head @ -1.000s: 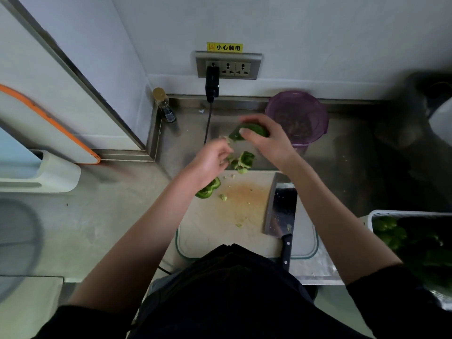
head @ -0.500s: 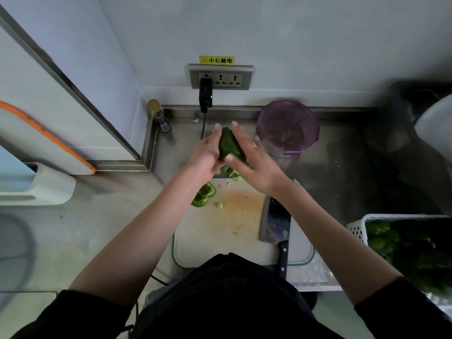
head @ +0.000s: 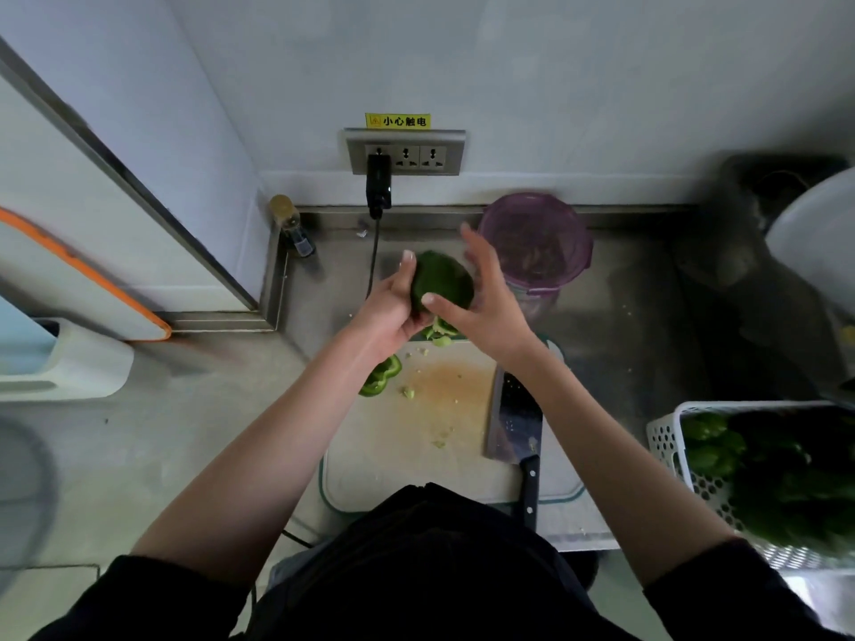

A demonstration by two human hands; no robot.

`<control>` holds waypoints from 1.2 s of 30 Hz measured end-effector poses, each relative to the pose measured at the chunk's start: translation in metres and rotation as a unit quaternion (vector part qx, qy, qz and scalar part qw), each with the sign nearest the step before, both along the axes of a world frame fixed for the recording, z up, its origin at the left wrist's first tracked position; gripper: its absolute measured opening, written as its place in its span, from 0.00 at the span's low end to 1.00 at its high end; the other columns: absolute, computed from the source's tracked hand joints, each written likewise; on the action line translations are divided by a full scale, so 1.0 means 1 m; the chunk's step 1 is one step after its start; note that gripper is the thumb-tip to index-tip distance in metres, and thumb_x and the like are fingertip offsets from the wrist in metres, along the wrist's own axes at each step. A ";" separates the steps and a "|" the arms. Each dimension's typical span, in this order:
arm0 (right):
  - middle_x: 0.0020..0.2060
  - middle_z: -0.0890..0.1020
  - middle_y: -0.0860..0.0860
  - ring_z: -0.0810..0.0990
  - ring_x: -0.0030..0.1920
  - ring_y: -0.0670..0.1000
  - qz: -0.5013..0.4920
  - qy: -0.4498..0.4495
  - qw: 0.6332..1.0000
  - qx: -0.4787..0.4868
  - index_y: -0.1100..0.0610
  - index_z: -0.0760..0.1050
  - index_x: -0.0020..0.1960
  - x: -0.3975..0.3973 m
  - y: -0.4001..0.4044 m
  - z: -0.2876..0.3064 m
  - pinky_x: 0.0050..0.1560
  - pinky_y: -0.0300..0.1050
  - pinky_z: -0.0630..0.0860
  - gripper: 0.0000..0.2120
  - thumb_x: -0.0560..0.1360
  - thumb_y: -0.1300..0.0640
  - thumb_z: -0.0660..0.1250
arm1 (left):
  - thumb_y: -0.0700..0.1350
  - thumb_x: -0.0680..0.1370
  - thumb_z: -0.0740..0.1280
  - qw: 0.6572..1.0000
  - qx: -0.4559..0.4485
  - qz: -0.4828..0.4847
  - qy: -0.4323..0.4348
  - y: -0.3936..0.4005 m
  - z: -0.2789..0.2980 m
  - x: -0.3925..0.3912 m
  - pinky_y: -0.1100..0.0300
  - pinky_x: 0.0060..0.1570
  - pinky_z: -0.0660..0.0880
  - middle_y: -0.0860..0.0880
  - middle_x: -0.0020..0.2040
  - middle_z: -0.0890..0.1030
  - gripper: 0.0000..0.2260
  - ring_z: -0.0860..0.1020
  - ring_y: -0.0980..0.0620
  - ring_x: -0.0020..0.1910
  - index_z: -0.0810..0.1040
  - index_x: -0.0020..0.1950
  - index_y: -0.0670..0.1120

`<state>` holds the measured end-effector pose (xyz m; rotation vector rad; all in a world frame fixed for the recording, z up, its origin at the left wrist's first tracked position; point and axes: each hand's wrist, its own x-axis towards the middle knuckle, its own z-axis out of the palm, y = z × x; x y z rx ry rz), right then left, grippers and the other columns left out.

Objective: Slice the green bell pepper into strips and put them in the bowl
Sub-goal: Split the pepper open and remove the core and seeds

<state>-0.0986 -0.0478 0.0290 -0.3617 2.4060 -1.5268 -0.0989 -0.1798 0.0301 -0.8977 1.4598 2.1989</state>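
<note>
I hold a dark green bell pepper piece (head: 442, 282) between both hands, raised over the far edge of the cutting board (head: 444, 437). My left hand (head: 393, 307) grips its left side, thumb along the top. My right hand (head: 486, 303) has its thumb on the pepper's front and its fingers spread behind it. Pale pepper scraps (head: 439, 333) lie under my hands, and a green ring-shaped piece (head: 381, 374) lies at the board's left edge. A cleaver (head: 516, 416) lies flat on the board's right side. The purple bowl (head: 536, 245) stands just behind my right hand.
A white perforated basket (head: 666, 437) of green peppers sits at the right. A small bottle (head: 291, 226) stands in the back left corner, and a plug with its cable (head: 378, 187) hangs from the wall socket. A white basin (head: 819, 238) is at far right.
The pepper piece, held a second ago in my right hand alone, now sits between both hands. My left hand came up to grip it. My right fingers have spread open.
</note>
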 end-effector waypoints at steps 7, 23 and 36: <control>0.62 0.72 0.53 0.72 0.61 0.51 -0.023 0.079 0.987 0.135 0.52 0.63 0.71 -0.007 -0.002 -0.002 0.55 0.38 0.69 0.35 0.69 0.50 0.74 | 0.58 0.78 0.61 0.987 -0.082 -0.139 -0.005 -0.008 -0.002 0.000 0.51 0.48 0.81 0.42 0.56 0.77 0.21 0.79 0.45 0.52 0.71 0.62 0.44; 0.63 0.73 0.52 0.72 0.64 0.51 -0.114 -0.101 0.987 -0.048 0.54 0.66 0.70 -0.021 -0.002 0.004 0.60 0.42 0.74 0.22 0.77 0.63 0.64 | 0.34 0.66 0.75 0.925 -0.216 -0.291 0.114 -0.008 0.006 -0.009 0.55 0.60 0.73 0.51 0.63 0.69 0.43 0.74 0.50 0.60 0.57 0.75 0.48; 0.73 0.62 0.53 0.61 0.73 0.54 -0.076 0.131 0.981 0.124 0.55 0.61 0.74 -0.013 0.006 0.001 0.71 0.51 0.64 0.22 0.81 0.52 0.56 | 0.41 0.69 0.75 0.884 -0.372 -0.268 0.087 0.009 -0.017 -0.020 0.68 0.34 0.69 0.50 0.54 0.71 0.36 0.71 0.54 0.49 0.57 0.69 0.44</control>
